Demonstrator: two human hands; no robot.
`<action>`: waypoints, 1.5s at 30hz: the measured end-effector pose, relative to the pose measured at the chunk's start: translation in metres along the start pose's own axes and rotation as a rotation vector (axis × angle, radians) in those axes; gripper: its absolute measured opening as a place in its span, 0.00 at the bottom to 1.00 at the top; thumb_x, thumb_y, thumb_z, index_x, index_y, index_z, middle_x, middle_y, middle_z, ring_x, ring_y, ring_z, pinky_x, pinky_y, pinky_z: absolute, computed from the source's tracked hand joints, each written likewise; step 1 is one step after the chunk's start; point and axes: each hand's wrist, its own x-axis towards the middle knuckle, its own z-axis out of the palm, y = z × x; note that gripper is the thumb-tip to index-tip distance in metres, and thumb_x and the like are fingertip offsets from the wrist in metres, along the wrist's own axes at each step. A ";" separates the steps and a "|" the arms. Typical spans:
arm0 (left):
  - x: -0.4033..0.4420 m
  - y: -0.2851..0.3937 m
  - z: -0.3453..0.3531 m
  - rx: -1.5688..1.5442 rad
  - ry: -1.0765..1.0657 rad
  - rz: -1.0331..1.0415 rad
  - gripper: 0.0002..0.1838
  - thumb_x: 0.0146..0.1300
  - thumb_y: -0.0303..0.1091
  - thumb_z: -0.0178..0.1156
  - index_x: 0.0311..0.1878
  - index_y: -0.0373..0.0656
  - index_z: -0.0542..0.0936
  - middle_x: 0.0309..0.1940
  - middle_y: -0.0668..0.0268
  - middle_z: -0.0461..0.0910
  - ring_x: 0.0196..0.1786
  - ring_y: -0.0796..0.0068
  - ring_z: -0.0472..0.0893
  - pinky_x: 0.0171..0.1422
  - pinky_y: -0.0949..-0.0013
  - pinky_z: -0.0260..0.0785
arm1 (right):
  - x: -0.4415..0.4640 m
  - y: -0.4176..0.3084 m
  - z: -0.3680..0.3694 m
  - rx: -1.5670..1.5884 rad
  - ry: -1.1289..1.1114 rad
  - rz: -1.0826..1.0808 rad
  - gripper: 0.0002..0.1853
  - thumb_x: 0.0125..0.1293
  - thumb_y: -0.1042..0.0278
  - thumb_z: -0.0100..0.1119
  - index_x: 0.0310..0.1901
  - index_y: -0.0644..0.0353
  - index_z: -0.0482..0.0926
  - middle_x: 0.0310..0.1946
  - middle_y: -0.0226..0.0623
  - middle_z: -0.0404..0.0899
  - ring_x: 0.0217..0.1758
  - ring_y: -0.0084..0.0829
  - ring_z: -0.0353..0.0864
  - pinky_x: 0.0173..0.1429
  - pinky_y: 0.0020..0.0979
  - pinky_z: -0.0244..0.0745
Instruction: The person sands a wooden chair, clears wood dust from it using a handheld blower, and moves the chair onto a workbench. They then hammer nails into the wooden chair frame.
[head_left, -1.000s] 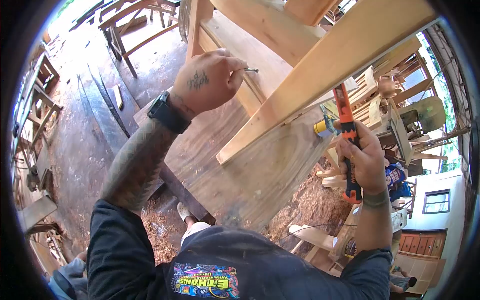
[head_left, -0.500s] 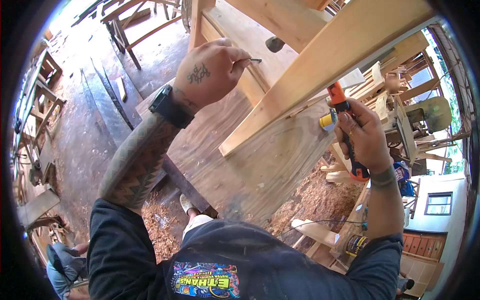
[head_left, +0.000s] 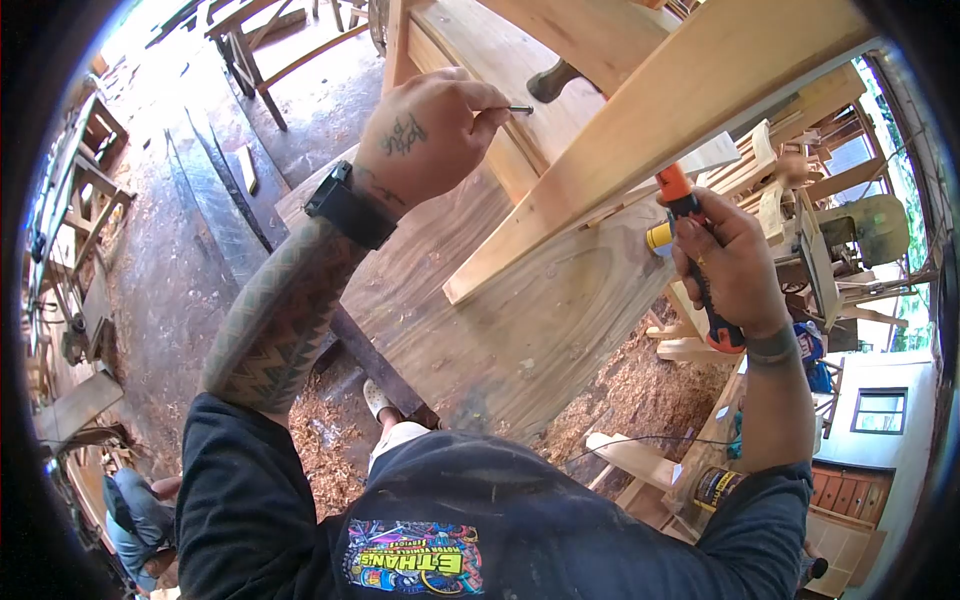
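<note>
My left hand, with a dark watch on its wrist, pinches a thin metal nail between thumb and fingertips. The nail points out beside the pale wooden frame. My right hand is wrapped round the orange and black handle of a hammer. A slanting wooden beam crosses in front of the handle's upper part. Past the beam shows a dark rounded piece that looks like the hammer's head, close to the nail. Plywood lies under the frame.
A yellow cylindrical object stands on the plywood near my right hand. Wood shavings cover the ground. A labelled can is at lower right. Lumber and a bench surround the area. Another person is at lower left.
My left hand and the nail have shifted slightly up and right. More of the dark head shows past the beam. My right hand keeps its grip on the hammer.
</note>
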 end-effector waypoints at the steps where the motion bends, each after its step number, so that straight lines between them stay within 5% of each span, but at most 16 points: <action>1: 0.000 0.000 0.001 0.005 0.009 0.009 0.09 0.69 0.36 0.67 0.45 0.43 0.91 0.34 0.57 0.85 0.38 0.55 0.86 0.46 0.56 0.78 | 0.000 -0.001 0.000 -0.013 0.004 0.006 0.12 0.80 0.67 0.59 0.59 0.62 0.79 0.25 0.25 0.76 0.19 0.13 0.69 0.22 0.20 0.64; 14: 0.005 -0.002 -0.001 0.027 -0.083 -0.007 0.10 0.69 0.36 0.65 0.42 0.40 0.90 0.34 0.52 0.86 0.40 0.52 0.86 0.48 0.53 0.79 | -0.002 0.005 -0.007 -0.107 0.072 -0.023 0.16 0.80 0.65 0.60 0.63 0.60 0.79 0.25 0.25 0.76 0.19 0.13 0.69 0.21 0.20 0.64; 21: 0.005 -0.002 -0.005 0.036 -0.102 -0.009 0.09 0.68 0.35 0.65 0.42 0.41 0.89 0.34 0.53 0.86 0.40 0.50 0.86 0.49 0.53 0.79 | -0.001 -0.007 -0.016 0.115 0.145 -0.146 0.17 0.80 0.64 0.59 0.65 0.59 0.78 0.25 0.25 0.76 0.19 0.13 0.70 0.22 0.19 0.65; 24: 0.004 0.000 -0.005 0.018 -0.080 -0.025 0.09 0.68 0.35 0.65 0.42 0.41 0.89 0.34 0.53 0.86 0.41 0.50 0.86 0.49 0.53 0.79 | 0.001 0.004 -0.005 -0.154 0.031 -0.064 0.17 0.81 0.63 0.58 0.65 0.58 0.79 0.24 0.25 0.76 0.19 0.13 0.70 0.22 0.19 0.66; 29: 0.006 -0.005 -0.004 0.057 -0.108 0.005 0.09 0.68 0.34 0.65 0.42 0.41 0.89 0.35 0.52 0.87 0.42 0.50 0.86 0.50 0.53 0.79 | 0.007 0.005 -0.024 0.154 0.159 -0.266 0.16 0.81 0.61 0.58 0.64 0.57 0.80 0.24 0.24 0.76 0.18 0.13 0.70 0.19 0.18 0.65; 32: 0.007 -0.005 -0.004 0.059 -0.116 0.010 0.08 0.67 0.34 0.65 0.43 0.41 0.89 0.35 0.52 0.87 0.42 0.49 0.86 0.50 0.52 0.79 | 0.010 0.006 -0.017 0.168 0.171 -0.253 0.16 0.81 0.61 0.57 0.63 0.57 0.80 0.25 0.24 0.76 0.18 0.13 0.70 0.19 0.18 0.65; 35: 0.007 -0.001 -0.006 0.041 -0.127 0.008 0.08 0.67 0.33 0.64 0.43 0.41 0.89 0.34 0.52 0.86 0.41 0.48 0.86 0.50 0.52 0.79 | 0.010 0.004 -0.017 -0.243 0.026 -0.130 0.17 0.79 0.62 0.60 0.64 0.58 0.79 0.26 0.25 0.78 0.17 0.13 0.71 0.20 0.20 0.66; 39: 0.009 -0.003 -0.006 0.050 -0.160 -0.021 0.09 0.67 0.32 0.63 0.44 0.41 0.89 0.33 0.51 0.86 0.41 0.48 0.86 0.50 0.52 0.79 | 0.001 -0.016 -0.019 0.078 0.139 -0.088 0.19 0.80 0.60 0.61 0.66 0.58 0.79 0.25 0.26 0.78 0.17 0.14 0.71 0.20 0.19 0.66; 42: 0.010 -0.003 -0.007 0.062 -0.190 -0.049 0.09 0.68 0.33 0.63 0.44 0.40 0.88 0.33 0.51 0.86 0.40 0.48 0.86 0.50 0.52 0.78 | 0.007 -0.015 -0.022 0.207 0.166 -0.294 0.19 0.81 0.58 0.58 0.66 0.58 0.79 0.24 0.25 0.76 0.16 0.14 0.70 0.19 0.19 0.65; 45: 0.008 -0.005 -0.004 0.060 -0.138 -0.003 0.10 0.68 0.34 0.62 0.44 0.40 0.89 0.34 0.50 0.86 0.40 0.49 0.86 0.50 0.52 0.78 | 0.011 0.013 -0.013 -0.005 0.083 -0.138 0.17 0.79 0.62 0.62 0.63 0.60 0.79 0.24 0.24 0.75 0.18 0.14 0.71 0.20 0.19 0.65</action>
